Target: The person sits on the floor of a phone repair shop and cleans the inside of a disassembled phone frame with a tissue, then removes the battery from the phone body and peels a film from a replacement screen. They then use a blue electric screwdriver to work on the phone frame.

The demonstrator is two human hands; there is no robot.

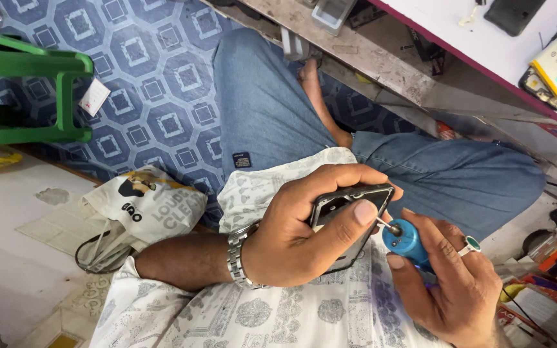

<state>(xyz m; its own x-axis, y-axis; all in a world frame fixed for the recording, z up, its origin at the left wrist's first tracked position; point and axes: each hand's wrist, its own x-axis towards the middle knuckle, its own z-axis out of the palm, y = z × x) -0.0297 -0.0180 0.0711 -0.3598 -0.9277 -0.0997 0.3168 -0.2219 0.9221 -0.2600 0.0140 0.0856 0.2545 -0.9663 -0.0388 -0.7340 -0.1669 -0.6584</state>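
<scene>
My left hand (304,225) grips a black phone with its back off (346,203), thumb pressed near its right edge. A metal watch (236,254) sits on that wrist. My right hand (449,283) holds a small blue screwdriver (404,241); its thin metal tip touches the phone's right edge beside my left thumb. A green-stoned ring is on a right finger. Both hands hover over my lap, above a white patterned shirt (278,316) and blue jeans (272,109).
A green plastic stool (30,96) stands at the left on the blue patterned floor. A white printed bag (146,203) lies by my left arm. A white worktop (465,45) with a dark phone and a yellow pack runs along the upper right. Coloured packets are piled lower right.
</scene>
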